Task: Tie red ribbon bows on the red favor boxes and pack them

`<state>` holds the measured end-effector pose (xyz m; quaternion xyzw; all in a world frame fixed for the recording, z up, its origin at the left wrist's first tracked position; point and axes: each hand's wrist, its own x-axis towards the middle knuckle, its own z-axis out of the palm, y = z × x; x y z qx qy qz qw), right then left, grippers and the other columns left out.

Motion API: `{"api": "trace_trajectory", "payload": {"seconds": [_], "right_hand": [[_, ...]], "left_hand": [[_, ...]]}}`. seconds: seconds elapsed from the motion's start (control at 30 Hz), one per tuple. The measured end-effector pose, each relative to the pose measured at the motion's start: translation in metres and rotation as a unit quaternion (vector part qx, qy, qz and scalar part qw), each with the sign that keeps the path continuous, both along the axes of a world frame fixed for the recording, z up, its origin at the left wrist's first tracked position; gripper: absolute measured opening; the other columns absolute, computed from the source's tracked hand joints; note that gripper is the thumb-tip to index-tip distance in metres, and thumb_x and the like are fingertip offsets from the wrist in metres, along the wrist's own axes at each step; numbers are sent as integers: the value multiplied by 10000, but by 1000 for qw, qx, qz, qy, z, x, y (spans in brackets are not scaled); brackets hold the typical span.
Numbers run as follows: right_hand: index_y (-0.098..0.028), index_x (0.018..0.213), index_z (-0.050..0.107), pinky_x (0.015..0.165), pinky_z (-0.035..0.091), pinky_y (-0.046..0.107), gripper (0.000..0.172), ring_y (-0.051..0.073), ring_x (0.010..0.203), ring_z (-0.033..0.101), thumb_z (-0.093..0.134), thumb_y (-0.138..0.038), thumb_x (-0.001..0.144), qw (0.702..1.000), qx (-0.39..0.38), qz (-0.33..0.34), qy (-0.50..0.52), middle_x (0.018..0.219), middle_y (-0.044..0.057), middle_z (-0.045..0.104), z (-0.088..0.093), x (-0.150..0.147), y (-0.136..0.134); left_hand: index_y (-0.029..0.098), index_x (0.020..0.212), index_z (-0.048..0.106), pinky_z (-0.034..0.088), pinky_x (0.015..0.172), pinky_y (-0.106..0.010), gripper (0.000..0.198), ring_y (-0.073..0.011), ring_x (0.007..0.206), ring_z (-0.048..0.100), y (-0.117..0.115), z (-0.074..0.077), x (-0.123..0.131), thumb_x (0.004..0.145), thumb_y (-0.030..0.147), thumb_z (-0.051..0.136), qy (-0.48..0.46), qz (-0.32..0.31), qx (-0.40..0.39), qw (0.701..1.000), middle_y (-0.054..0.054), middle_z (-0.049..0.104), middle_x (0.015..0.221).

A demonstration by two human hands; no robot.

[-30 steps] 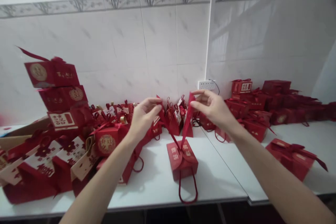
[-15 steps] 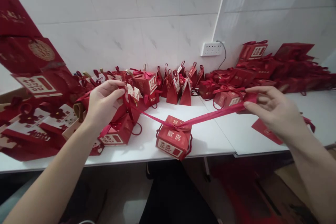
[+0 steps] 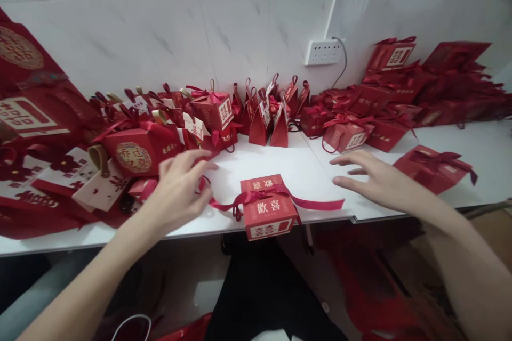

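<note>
A red gift box [image 3: 267,206] with gold lettering sits at the front edge of the white table. Its red ribbon [image 3: 318,204] is knotted on top, and the two tails spread left and right. To the left, my left hand [image 3: 184,184] hovers with fingers apart, close to the left ribbon tail; nothing is seen held in it. Right of the box, above the table, my right hand [image 3: 366,177] is open and empty, its fingers pointing left and the ribbon's right end lying below it.
Red boxes and bags crowd the left side, including a box with a round gold emblem [image 3: 134,157]. Triangular boxes [image 3: 280,129] stand by the wall. A ribboned box [image 3: 434,169] lies right, before piled boxes [image 3: 400,85]. A power strip [image 3: 323,53] is on the wall.
Both hands have let go of the ribbon tails, which dropped to the table, and have moved closer together. The ribbon knot now lies flatter across the box. The view has shifted slightly.
</note>
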<state>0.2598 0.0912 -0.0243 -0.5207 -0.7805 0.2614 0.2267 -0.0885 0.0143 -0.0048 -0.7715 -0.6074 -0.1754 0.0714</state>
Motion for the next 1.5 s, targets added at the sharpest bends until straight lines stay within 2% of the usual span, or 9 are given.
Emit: {"api": "trace_trajectory", "payload": {"seconds": [0.13,0.3,0.4,0.53,0.63,0.8,0.97,1.27,1.5], "right_hand": [[-208,902,617,811,461,347,372,216,880,598,439,-532,855,993,-53,105,24,965,64,642,-13,-47,-8],[-186,790,547,741,423,331,406,184,761,551,391,-551,880,980,-130,132,69,794,33,600,-35,-75,-5],[-180,691,509,677,402,297,383,156,691,512,476,-534,834,964,-183,147,123,716,11,551,-40,-78,-3],[-187,613,461,641,379,274,386,129,638,477,574,-520,773,943,-228,155,185,650,-16,501,-40,-79,-3],[-188,614,467,635,378,270,376,125,629,481,633,-501,741,932,-244,153,222,645,-19,508,-41,-79,-2],[-184,624,490,569,341,249,374,102,545,457,662,-501,725,911,-279,168,252,573,-38,505,-44,-77,-1],[-166,619,532,557,305,244,388,86,527,419,650,-516,737,916,-269,175,239,545,-47,482,-39,-72,-1],[-178,594,479,537,269,252,480,94,531,368,641,-621,688,935,-237,173,199,541,-54,415,-40,-65,2],[-175,617,500,507,224,242,475,88,519,313,625,-626,700,942,-229,201,139,550,-63,364,-28,-63,8]], "left_hand": [[181,947,567,383,895,-431,388,-259,967,574,2,-17,24,859,506,373,-94,-6,-170,981,-86,628,1036],[189,768,543,407,671,-312,429,-210,742,582,3,-33,27,837,582,388,-233,33,-306,923,-33,636,781],[189,735,506,402,653,-280,368,-177,720,566,2,-47,26,819,545,464,-337,-6,-318,886,-6,608,746],[197,779,433,409,622,-247,321,-135,690,555,6,-65,29,756,469,601,-505,-42,-299,808,16,575,754],[195,756,418,361,546,-216,354,-97,573,490,8,-70,30,733,475,633,-551,-55,-316,770,47,518,652],[172,654,448,290,513,-205,350,-79,525,419,8,-64,27,759,460,617,-510,-52,-339,789,55,454,557],[169,640,443,330,576,-215,323,-86,600,439,9,-62,22,802,407,588,-517,-92,-328,785,42,477,631],[166,647,454,350,561,-226,326,-91,588,460,9,-75,14,790,410,617,-581,-122,-349,725,24,516,636],[167,619,457,341,508,-216,357,-87,530,468,8,-69,21,733,443,653,-596,-72,-336,726,28,520,575]]}}
